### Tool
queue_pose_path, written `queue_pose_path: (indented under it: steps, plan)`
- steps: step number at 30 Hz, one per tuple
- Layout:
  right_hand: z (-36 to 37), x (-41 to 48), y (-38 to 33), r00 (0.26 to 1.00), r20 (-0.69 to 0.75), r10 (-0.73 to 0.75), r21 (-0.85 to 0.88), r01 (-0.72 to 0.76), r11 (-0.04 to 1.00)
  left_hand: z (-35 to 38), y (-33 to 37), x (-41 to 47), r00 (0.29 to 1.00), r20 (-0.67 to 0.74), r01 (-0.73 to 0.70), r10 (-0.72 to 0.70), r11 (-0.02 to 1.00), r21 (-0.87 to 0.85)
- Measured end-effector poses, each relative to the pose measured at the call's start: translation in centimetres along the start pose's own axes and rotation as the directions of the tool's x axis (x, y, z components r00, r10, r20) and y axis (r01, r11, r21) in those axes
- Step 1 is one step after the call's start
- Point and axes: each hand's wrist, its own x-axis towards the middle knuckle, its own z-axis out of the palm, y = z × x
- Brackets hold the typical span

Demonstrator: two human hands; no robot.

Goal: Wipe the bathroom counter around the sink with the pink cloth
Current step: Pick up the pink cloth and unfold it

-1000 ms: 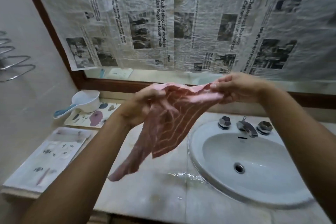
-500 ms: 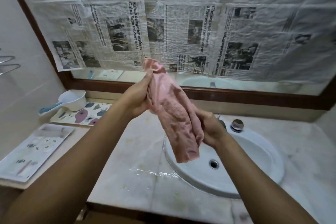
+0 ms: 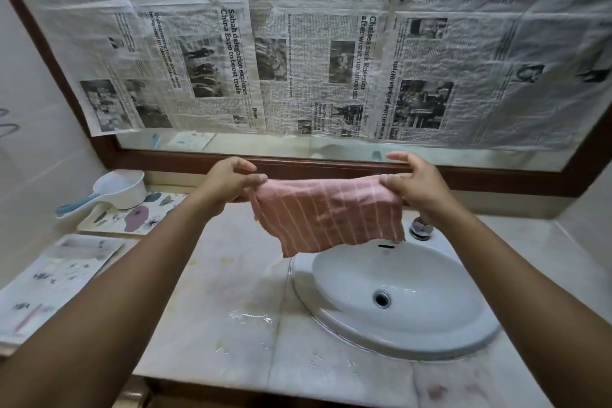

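Above the sink (image 3: 400, 334), both hands stretch the striped pink cloth (image 3: 326, 214) flat.

Bare marble counter (image 3: 212, 301) lay open left of the white oval sink (image 3: 397, 338); a floral tray (image 3: 132, 219) and what seemed a white scoop (image 3: 122, 187) crowded the far-left corner.

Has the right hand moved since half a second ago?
Yes. The right hand has risen and gone right: it was low over the sink basin, and now holds the pink cloth corner near the mirror frame.
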Motion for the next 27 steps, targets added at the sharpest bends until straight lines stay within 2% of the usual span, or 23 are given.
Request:
queue_pose_path:
  steps: [2, 4, 6, 8, 10, 12, 15, 17, 20, 22, 24, 25, 26, 27]
  plan:
    - [0.0, -0.2, -0.2, 0.999, -0.005, -0.038, 0.021, 0.038, 0.999, 0.2, 0.1, 0.5, 0.997, -0.067, -0.053, 0.05, 0.998, -0.046]
    - [0.0, -0.1, -0.1, 0.996, -0.012, -0.087, -0.04, 0.086, 0.995, 0.7, 0.4, 0.1, 0.992, 0.009, -0.127, 0.127, 0.992, 0.002]
    - [0.0, 0.1, 0.3, 0.995, 0.009, -0.102, -0.156, 0.103, 0.982, 1.2, 0.8, -0.5, 0.967, 0.15, -0.234, 0.207, 0.953, 0.193]
    - [0.0, 0.0, 0.2, 0.993, 0.059, -0.106, -0.291, 0.119, 0.949, 1.9, 1.1, -0.9, 0.934, 0.232, -0.353, 0.272, 0.808, 0.471]
    - [0.1, -0.3, -0.1, 0.987, 0.096, -0.128, -0.449, 0.157, 0.879, 2.5, 1.3, -0.9, 0.916, 0.275, -0.401, 0.292, 0.661, 0.634]
    - [0.1, -0.5, -0.4, 0.982, 0.12, -0.145, -0.576, 0.188, 0.796, 2.6, 1.1, -0.8, 0.901, 0.314, -0.432, 0.299, 0.564, 0.704]
    - [-0.2, -0.3, 0.1, 0.966, 0.191, -0.176, -0.736, 0.259, 0.626, 2.2, 1.0, -0.5, 0.912, 0.28, -0.402, 0.301, 0.508, 0.762]
    - [-0.4, -0.1, 0.5, 0.947, 0.277, -0.165, -0.784, 0.322, 0.531, 1.9, 1.0, -0.4, 0.919, 0.26, -0.38, 0.296, 0.489, 0.786]
    - [-0.3, -0.2, 0.5, 0.929, 0.359, -0.091, -0.798, 0.357, 0.486, 1.7, 0.9, -0.4, 0.912, 0.303, -0.402, 0.276, 0.454, 0.795]
    - [-0.7, -0.3, 0.7, 0.921, 0.379, -0.085, -0.774, 0.367, 0.516, 1.4, 0.7, -0.4, 0.913, 0.31, -0.4, 0.266, 0.43, 0.81]
    - [-1.7, -0.3, 0.9, 0.923, 0.375, -0.089, -0.711, 0.348, 0.611, 0.4, 0.4, -0.1, 0.919, 0.287, -0.385, 0.271, 0.456, 0.802]
    - [-2.4, -0.4, 1.0, 0.926, 0.369, -0.077, -0.632, 0.311, 0.71, -0.1, 0.2, 0.0, 0.922, 0.27, -0.38, 0.276, 0.525, 0.762]
    - [-3.0, -0.5, 1.1, 0.928, 0.368, -0.055, -0.5, 0.247, 0.83, -0.7, 0.0, 0.0, 0.934, 0.245, -0.357, 0.261, 0.659, 0.662]
    - [-3.6, -0.7, 1.1, 0.926, 0.374, -0.042, -0.321, 0.172, 0.931, -1.1, -0.2, -0.3, 0.949, 0.225, -0.307, 0.222, 0.816, 0.49]
